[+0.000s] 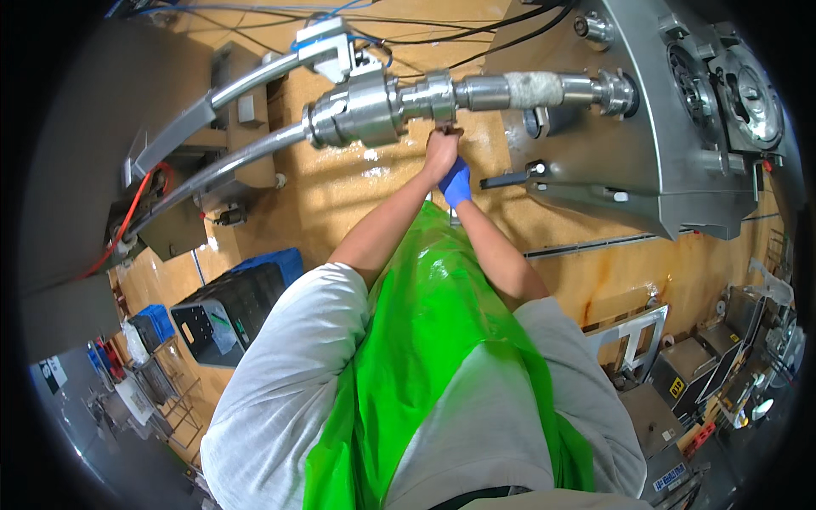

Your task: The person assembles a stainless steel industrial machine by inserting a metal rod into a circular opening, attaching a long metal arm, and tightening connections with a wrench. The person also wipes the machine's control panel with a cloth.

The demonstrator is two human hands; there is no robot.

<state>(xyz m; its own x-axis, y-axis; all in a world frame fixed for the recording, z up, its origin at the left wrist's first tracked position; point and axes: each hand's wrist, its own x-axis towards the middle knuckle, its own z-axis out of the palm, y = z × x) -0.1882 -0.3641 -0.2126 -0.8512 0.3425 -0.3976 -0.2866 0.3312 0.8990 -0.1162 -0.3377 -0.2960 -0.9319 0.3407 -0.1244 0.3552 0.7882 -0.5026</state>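
A steel pipe assembly [361,110] runs across in front of me, with a clamp collar [439,95] around one joint. Just below that collar is my left hand [442,151], bare, its fingers closed on a small part that they mostly hide. My right hand [456,181], in a blue glove, is closed right beside and below the left one. What it grips is hidden. A small bit of metal [455,218] shows under the glove, in front of my green apron [433,272].
A large steel machine [586,153] joins the pipe at right, with a dark-handled lever [503,180] near my right hand. Curved steel tubes [229,166] lead left to steel cabinets. A black crate [229,310] stands on the wet tan floor [340,200]. Cables [433,38] run behind the pipe.
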